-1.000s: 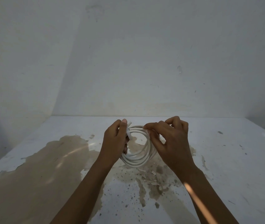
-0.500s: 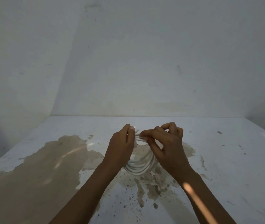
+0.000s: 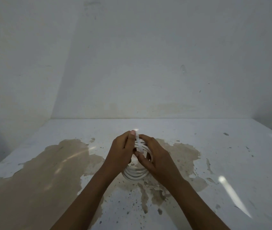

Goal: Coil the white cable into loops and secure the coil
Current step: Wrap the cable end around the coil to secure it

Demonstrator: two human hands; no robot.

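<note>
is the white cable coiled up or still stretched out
Coiled. The white cable hangs in stacked loops between the left hand and right hand, which pinch its top. Whether it is secured, cannot tell.

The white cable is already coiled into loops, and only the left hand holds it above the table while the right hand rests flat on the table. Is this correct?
Not quite. The head view shows both hands on the white cable: the right hand grips the coil too, facing the left hand, not resting on the table. The rest is correct.
</note>
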